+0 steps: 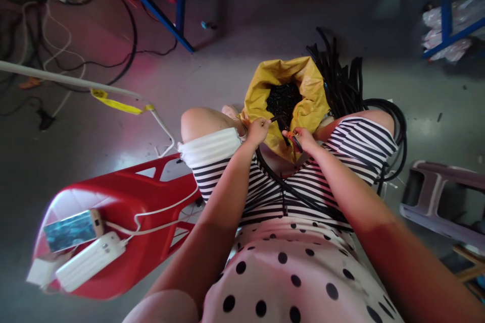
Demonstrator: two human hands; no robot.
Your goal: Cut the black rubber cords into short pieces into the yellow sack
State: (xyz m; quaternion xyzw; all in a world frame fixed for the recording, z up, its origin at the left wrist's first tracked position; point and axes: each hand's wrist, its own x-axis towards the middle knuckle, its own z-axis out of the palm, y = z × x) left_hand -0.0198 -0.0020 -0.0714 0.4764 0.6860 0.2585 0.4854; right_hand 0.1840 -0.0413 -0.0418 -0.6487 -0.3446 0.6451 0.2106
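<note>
My left hand (258,130) is closed around a black tube (273,118), whose short end points toward the middle of the bag. From that hand the tube runs down and across my lap (280,180). In my right hand (306,139) are scissors (292,137) with orange and black handles, their tips close to the tube end. Whether the blades touch the tube is too small to tell. Beneath both hands stands a yellow bag (261,86) with its mouth open, between my legs. Many short black tube pieces (284,98) lie inside it.
Long black tubes (341,78) are bunched behind the bag, with a coil (403,136) at right. A red stool (125,192) at left bears a phone (71,230) and a white power bank (91,261). A grey stool (435,207) stands right. Blue metal legs (181,5) rise ahead.
</note>
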